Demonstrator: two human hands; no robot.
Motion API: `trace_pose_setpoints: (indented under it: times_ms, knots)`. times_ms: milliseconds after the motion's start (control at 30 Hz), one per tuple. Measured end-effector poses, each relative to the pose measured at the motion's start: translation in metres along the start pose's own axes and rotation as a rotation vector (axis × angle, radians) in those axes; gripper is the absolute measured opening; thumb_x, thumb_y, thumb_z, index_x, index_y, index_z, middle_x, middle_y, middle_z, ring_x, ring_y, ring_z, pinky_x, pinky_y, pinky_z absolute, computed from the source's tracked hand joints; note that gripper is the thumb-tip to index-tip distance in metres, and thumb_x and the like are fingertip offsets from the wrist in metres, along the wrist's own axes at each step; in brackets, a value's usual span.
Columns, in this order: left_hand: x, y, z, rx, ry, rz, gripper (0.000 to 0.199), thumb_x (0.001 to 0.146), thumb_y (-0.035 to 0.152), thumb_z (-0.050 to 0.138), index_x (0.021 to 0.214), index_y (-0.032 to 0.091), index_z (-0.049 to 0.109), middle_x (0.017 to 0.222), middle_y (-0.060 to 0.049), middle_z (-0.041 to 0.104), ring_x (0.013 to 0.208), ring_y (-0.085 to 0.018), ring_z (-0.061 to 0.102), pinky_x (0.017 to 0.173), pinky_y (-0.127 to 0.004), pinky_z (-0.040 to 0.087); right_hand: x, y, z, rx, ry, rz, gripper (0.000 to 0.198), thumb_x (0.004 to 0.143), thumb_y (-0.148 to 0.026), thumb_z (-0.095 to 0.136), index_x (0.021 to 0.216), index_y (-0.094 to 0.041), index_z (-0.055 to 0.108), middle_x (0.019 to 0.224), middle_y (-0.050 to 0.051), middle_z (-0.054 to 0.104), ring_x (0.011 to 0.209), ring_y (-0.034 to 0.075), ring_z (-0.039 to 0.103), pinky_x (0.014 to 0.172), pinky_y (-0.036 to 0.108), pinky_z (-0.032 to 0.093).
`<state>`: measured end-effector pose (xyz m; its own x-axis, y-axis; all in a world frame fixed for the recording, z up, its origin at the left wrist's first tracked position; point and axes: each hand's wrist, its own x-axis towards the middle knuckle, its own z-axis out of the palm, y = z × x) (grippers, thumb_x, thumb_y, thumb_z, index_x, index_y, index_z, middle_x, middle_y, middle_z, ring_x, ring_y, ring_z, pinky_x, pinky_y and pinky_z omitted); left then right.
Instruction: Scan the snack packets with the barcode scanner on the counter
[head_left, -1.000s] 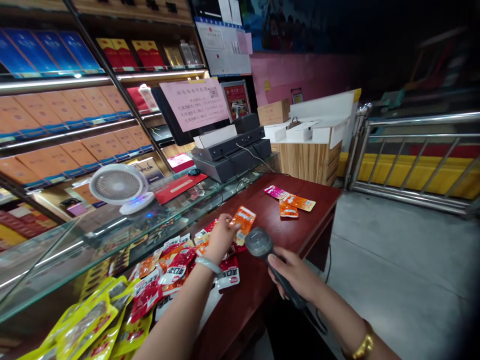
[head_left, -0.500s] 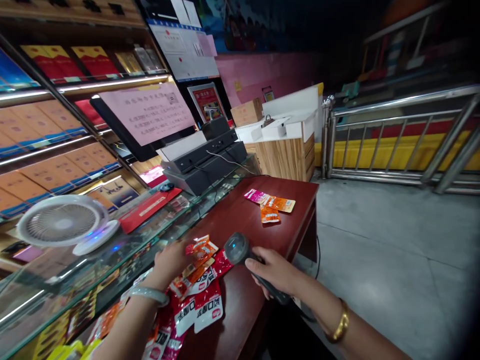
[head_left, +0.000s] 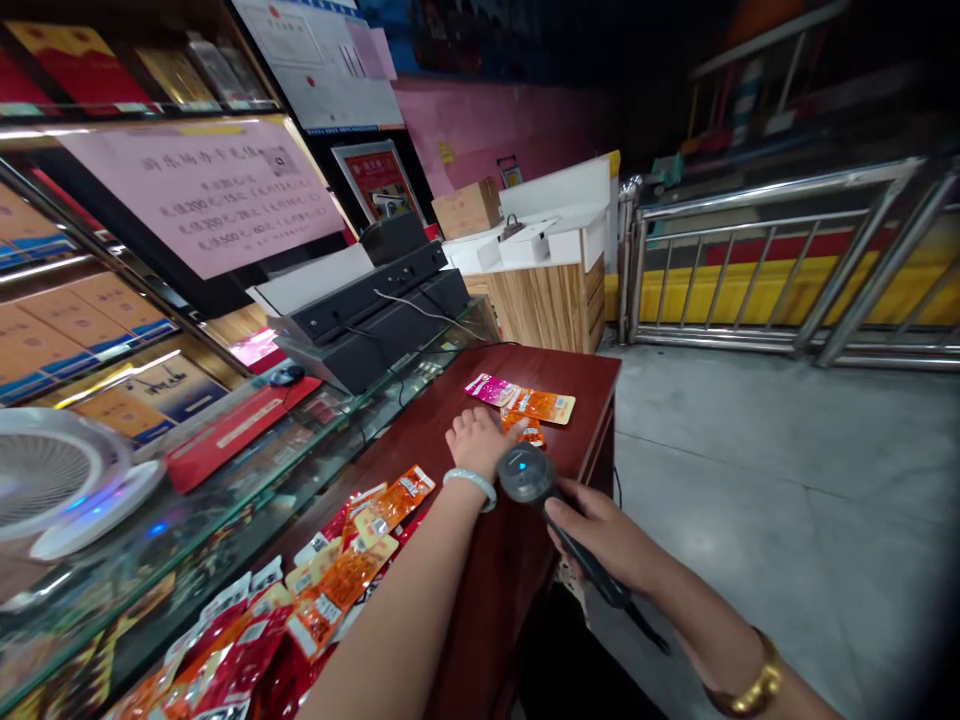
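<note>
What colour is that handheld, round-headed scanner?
The scanner is dark grey, best seen in the head view.

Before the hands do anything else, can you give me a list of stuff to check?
1. Scanner held in the right hand: ok.
2. Scanner showing a light: ok, there's a blue dot.
3. Left hand open: ok, thumb apart from the other fingers.
4. Orange packet under the thumb untouched: cannot tell, they just overlap in this view.
5. Pink packet on the table: ok.
6. Pile neat: not ok, packets overlap every which way.
</note>
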<state>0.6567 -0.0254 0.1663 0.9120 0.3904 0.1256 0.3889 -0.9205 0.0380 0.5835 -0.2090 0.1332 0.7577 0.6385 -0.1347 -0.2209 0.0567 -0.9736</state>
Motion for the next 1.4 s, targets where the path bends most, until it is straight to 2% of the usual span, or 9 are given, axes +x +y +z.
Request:
trace_pose_setpoints:
  times_ms: [100, 233, 400, 567, 733, 900, 1100, 1267, 1400]
  knots:
    - [0.001, -0.008, 0.001, 0.000, -0.040, -0.001, 0.080, 0.073, 0.081, 0.040, 0.118, 0.016, 0.054, 0.128, -0.018, 0.055, 0.121, -0.033, 0.047, 0.098, -0.046, 0.036, -0.004, 0.001, -0.003, 0.004, 0.015, 0.006, 0.049, 0.087, -0.062, 0.053, 0.109, -0.018, 0.053, 0.059, -0.008, 0.053, 0.038, 0.006, 0.050, 0.037, 0.017, 0.041]
    - [-0.007, -0.039, -0.010, 0.019, -0.153, 0.038, 0.066, 0.072, 0.073, 0.053, 0.117, 0.025, 0.057, 0.127, -0.013, 0.055, 0.120, -0.032, 0.048, 0.096, -0.046, 0.038, -0.006, 0.004, -0.001, 0.013, 0.010, 0.005, 0.049, 0.088, -0.061, 0.053, 0.112, -0.019, 0.052, 0.060, -0.008, 0.053, 0.038, 0.006, 0.050, 0.038, 0.017, 0.041]
    - [-0.041, -0.067, -0.023, 0.060, -0.246, 0.086, 0.042, 0.076, 0.061, 0.059, 0.098, 0.026, 0.067, 0.118, -0.009, 0.060, 0.114, -0.031, 0.052, 0.091, -0.044, 0.040, -0.007, 0.011, 0.006, 0.022, -0.017, -0.012, 0.047, 0.088, -0.061, 0.052, 0.106, -0.018, 0.052, 0.061, -0.008, 0.054, 0.038, 0.006, 0.050, 0.038, 0.018, 0.041]
    - [-0.087, -0.070, -0.024, 0.104, -0.110, 0.115, 0.031, 0.087, 0.046, 0.052, 0.100, 0.020, 0.064, 0.109, -0.012, 0.064, 0.108, -0.028, 0.056, 0.090, -0.041, 0.040, -0.009, 0.021, 0.016, 0.028, -0.028, -0.004, 0.049, 0.087, -0.063, 0.052, 0.109, -0.019, 0.050, 0.060, -0.008, 0.053, 0.037, 0.007, 0.050, 0.037, 0.019, 0.042]
    - [-0.116, -0.065, -0.027, 0.190, 0.070, 0.056, 0.054, 0.087, 0.060, 0.045, 0.108, 0.013, 0.061, 0.110, -0.020, 0.063, 0.108, -0.034, 0.054, 0.094, -0.046, 0.036, -0.015, 0.022, 0.025, 0.014, -0.038, 0.015, 0.052, 0.085, -0.066, 0.052, 0.108, -0.019, 0.050, 0.058, -0.009, 0.053, 0.035, 0.008, 0.049, 0.036, 0.020, 0.041]
    - [-0.122, -0.073, -0.030, 0.206, -0.006, 0.045, 0.063, 0.083, 0.064, 0.049, 0.110, 0.008, 0.062, 0.114, -0.023, 0.062, 0.111, -0.038, 0.053, 0.096, -0.049, 0.035, -0.023, 0.013, 0.030, -0.006, -0.060, -0.005, 0.049, 0.085, -0.066, 0.053, 0.102, -0.020, 0.051, 0.058, -0.009, 0.052, 0.036, 0.007, 0.049, 0.037, 0.019, 0.040]
    - [-0.128, -0.084, -0.030, 0.099, -0.133, 0.091, 0.049, 0.082, 0.059, 0.056, 0.102, 0.015, 0.060, 0.106, -0.016, 0.067, 0.105, -0.032, 0.061, 0.088, -0.041, 0.041, -0.027, 0.011, 0.033, -0.002, -0.079, 0.001, 0.050, 0.084, -0.068, 0.052, 0.097, -0.020, 0.050, 0.059, -0.008, 0.053, 0.036, 0.006, 0.049, 0.037, 0.018, 0.037]
    - [-0.136, -0.085, -0.030, 0.113, -0.100, 0.070, 0.041, 0.081, 0.047, 0.063, 0.104, 0.013, 0.055, 0.091, -0.014, 0.070, 0.095, -0.031, 0.066, 0.085, -0.040, 0.041, -0.027, 0.013, 0.039, 0.007, -0.124, -0.026, 0.049, 0.084, -0.067, 0.053, 0.089, -0.019, 0.049, 0.059, -0.008, 0.053, 0.036, 0.006, 0.049, 0.037, 0.018, 0.037]
    - [-0.142, -0.090, -0.029, 0.093, -0.056, 0.085, 0.035, 0.083, 0.043, 0.061, 0.103, 0.015, 0.053, 0.090, -0.013, 0.070, 0.093, -0.029, 0.067, 0.085, -0.038, 0.040, -0.027, 0.011, 0.044, 0.022, -0.138, -0.025, 0.049, 0.083, -0.068, 0.053, 0.088, -0.020, 0.048, 0.059, -0.008, 0.052, 0.036, 0.006, 0.049, 0.037, 0.019, 0.038]
